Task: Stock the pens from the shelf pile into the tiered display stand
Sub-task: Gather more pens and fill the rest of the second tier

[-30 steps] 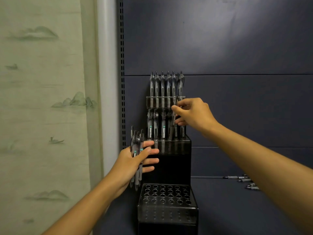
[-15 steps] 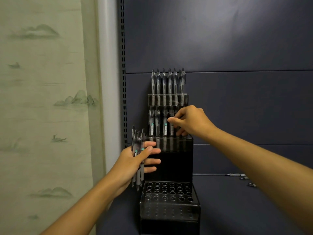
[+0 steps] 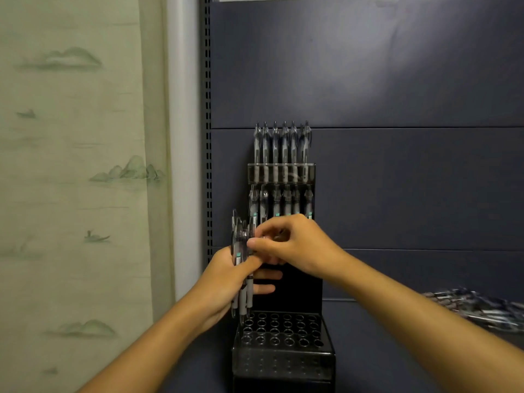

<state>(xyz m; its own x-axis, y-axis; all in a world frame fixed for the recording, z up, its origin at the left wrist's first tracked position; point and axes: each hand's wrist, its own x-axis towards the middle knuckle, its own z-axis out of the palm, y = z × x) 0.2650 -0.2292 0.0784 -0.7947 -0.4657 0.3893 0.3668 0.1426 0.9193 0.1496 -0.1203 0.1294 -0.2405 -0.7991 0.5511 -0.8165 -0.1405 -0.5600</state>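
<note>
Head: hands [image 3: 272,251] (joined) beside stand [image 3: 283,361]

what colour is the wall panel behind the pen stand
Dark slate blue, plain with no pattern, behind the pen stand; wall panel shows best in the head view.

Dark blue-grey shelf back panel [image 3: 397,80], slotted upright [image 3: 208,109] at its left, pale green landscape wallpaper [image 3: 71,165] beyond.

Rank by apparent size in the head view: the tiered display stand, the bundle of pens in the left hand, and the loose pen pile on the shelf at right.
1. Tiered display stand, clearly largest.
2 and 3. Bundle of pens in the left hand and the pen pile: unsure, since the pile is blurred, cut by the frame edge, and at a different distance.
</note>
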